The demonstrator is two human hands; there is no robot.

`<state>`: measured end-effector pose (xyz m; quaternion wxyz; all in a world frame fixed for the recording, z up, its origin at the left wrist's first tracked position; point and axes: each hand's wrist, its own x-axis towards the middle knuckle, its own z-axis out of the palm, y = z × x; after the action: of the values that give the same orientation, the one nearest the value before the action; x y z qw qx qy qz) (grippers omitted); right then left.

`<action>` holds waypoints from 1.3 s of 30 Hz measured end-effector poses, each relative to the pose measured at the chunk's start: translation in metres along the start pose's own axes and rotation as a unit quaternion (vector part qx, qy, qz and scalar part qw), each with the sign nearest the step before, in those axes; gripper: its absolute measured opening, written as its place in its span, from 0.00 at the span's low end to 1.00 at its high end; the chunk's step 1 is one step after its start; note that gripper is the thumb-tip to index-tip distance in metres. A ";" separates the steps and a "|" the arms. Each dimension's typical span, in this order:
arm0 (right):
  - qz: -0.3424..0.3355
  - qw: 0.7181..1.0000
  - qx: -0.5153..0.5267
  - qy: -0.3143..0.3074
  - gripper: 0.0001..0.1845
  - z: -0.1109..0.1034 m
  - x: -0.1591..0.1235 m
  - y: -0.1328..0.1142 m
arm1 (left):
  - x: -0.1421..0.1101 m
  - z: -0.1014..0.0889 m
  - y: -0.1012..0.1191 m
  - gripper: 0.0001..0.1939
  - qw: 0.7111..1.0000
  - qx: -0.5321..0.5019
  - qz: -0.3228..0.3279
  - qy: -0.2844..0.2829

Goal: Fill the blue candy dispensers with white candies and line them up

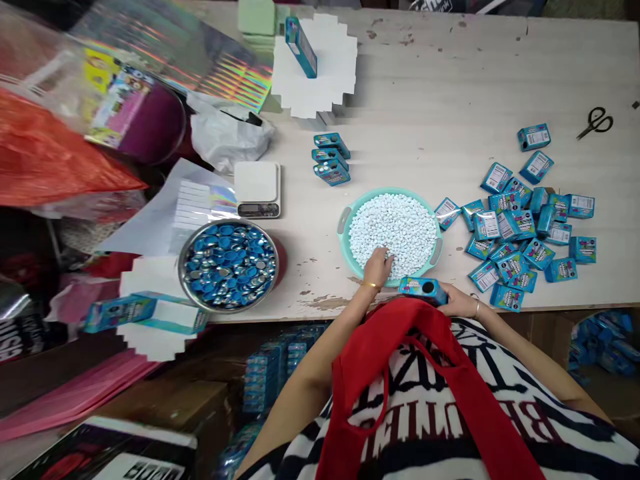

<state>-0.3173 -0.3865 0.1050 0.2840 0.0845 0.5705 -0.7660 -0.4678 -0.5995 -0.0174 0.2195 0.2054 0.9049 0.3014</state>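
Observation:
My left hand [379, 267] reaches into a mint-green basin [345, 248] full of small white candies [400, 223]. Its fingers are curled down among the candies, and the fingertips are partly buried. At the table's front edge, just below the basin, my right hand [457, 301] grips one end of a blue candy box [417, 287]. The box lies on its side with a dark round hole showing. Many more blue boxes [510, 227] lie in a loose pile to the right of the basin. Three boxes [331, 159] stand in a row behind it, with round holes on their sides.
Left of the basin are a metal bowl [277, 267] of small blue-and-silver caps and a digital scale [257, 187]. White scalloped card [315, 90] is stacked at the back, a blue box on top. Scissors [595, 123] lie far right. Bags and sheets crowd the left side.

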 end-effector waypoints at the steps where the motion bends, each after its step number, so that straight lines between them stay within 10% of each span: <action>1: 0.015 0.999 0.037 0.017 0.40 0.000 0.003 0.006 | 0.004 0.004 0.002 0.10 1.000 -0.002 -0.004 0.004; 8: 0.049 0.970 0.196 0.133 0.32 -0.023 -0.006 0.015 | 0.003 -0.016 -0.004 0.10 0.999 -0.036 0.024 -0.004; 12: -0.029 0.950 0.038 0.307 0.29 -0.039 0.001 0.001 | -0.004 -0.056 0.001 0.12 0.993 -0.068 0.101 -0.002; 17: -0.187 0.875 -0.234 0.380 0.20 -0.050 0.031 -0.009 | -0.005 -0.112 0.032 0.13 0.979 -0.039 0.198 -0.005; 24: -0.248 0.801 -0.435 0.328 0.22 -0.042 0.066 -0.015 | -0.001 -0.171 0.082 0.12 0.956 0.083 0.262 -0.103; 39: -0.237 0.791 -0.476 0.302 0.24 -0.023 0.084 -0.008 | -0.011 -0.215 0.181 0.11 0.882 0.390 0.161 -0.209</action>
<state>-0.3953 -0.3916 0.0662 -0.0886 0.0276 0.9217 -0.3766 -0.5278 -0.5703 0.2561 0.2544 0.4755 0.8367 -0.0951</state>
